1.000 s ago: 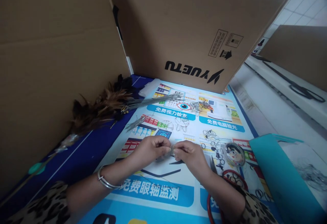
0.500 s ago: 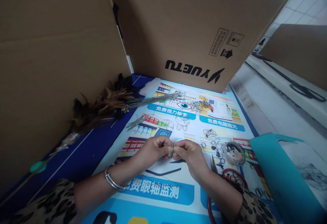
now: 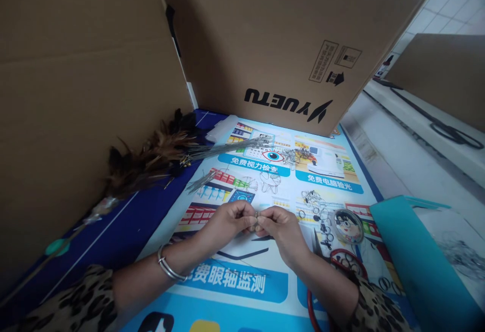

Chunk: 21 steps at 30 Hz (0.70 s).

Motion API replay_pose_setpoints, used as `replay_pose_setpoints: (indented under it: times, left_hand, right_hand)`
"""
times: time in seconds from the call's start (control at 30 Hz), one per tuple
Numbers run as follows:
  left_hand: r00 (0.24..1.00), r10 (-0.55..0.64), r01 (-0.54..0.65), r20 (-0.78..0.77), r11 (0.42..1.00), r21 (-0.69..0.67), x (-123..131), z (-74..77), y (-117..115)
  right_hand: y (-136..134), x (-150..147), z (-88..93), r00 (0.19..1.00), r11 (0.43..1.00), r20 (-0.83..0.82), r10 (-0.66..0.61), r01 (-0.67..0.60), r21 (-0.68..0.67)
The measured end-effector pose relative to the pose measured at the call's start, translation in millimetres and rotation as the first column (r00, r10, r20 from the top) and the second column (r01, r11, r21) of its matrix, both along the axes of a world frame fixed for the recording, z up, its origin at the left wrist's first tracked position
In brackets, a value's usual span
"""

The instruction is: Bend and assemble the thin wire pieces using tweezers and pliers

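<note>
My left hand [image 3: 235,222] and my right hand [image 3: 279,227] meet fingertip to fingertip over the printed sheet [image 3: 261,251]. Both are pinched closed around a tiny piece between the thumbs and forefingers, too small and covered to name. Thin dark wires [image 3: 238,267] lie on the sheet below my left wrist. Red-handled scissors [image 3: 348,261] rest partly under my right forearm, their blades pointing away from me. Beside them are small black rings [image 3: 326,231] and a round clear container [image 3: 347,226] with a cartoon face.
Brown feathers [image 3: 151,150] lie at the left by a bundle of thin metal wires [image 3: 231,146]. Coiled wire loops [image 3: 270,182] sit beyond my hands. A teal box [image 3: 420,261] holding fine wire stands at the right. Cardboard panels [image 3: 280,34] rise at the back and left.
My hands keep the same pinch at nearly the same spot. The left forearm and its bangles have shifted very slightly to the right.
</note>
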<state>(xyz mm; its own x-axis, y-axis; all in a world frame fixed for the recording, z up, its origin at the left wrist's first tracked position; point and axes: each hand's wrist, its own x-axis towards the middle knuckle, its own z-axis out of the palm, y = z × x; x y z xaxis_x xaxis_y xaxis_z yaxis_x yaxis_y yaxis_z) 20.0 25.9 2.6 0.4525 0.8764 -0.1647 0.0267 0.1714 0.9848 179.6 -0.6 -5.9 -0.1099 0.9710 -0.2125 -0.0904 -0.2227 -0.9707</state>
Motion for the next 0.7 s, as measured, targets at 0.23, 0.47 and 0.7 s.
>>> replay_pose_setpoints:
  times: [0.23, 0.47, 0.7]
  left_hand:
    - [0.954, -0.214, 0.230, -0.212, 0.971, 0.058, -20, 7.2, 17]
    - [0.691, -0.080, 0.459, -0.718, 0.816, 0.351, -29, 12.0, 19]
    - [0.489, 0.039, 0.605, -0.871, 0.704, 0.372, -25, 23.4, 1]
  right_hand:
    - [-1, 2, 4.8, 0.978, 0.985, 0.207, -0.004, -0.032, 0.170]
    - [3, 7, 4.4, 0.947, 0.966, 0.315, -0.063, -0.021, 0.256]
    - [2, 6, 3.8, 0.933, 0.955, 0.351, -0.078, -0.032, 0.296]
